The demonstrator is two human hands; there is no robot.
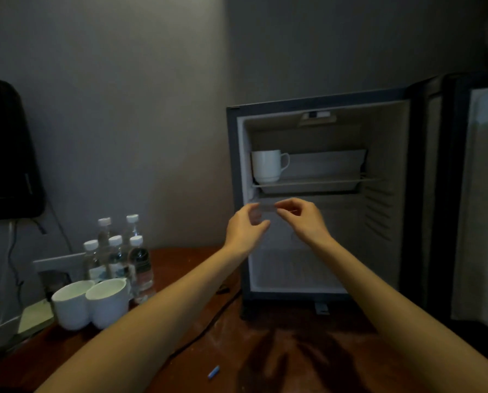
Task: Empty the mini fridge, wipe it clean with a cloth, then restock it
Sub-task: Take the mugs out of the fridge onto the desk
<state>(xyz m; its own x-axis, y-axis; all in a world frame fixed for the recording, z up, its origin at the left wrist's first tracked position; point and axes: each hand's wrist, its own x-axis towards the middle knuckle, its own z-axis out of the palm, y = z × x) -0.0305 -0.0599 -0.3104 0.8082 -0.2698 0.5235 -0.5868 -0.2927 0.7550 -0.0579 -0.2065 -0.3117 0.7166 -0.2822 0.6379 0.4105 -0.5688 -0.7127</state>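
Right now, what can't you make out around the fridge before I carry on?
Head view: pale strip pinched between left hand and right hand is blurred; unidentifiable.
Head view: fridge door cut off by the right edge; its racks unseen.
Head view: small blue item on the table, too small to identify.

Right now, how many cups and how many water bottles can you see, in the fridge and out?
White cups: 3, two on the table, one on the fridge shelf
Water bottles: 5, all on the table
Total: 8
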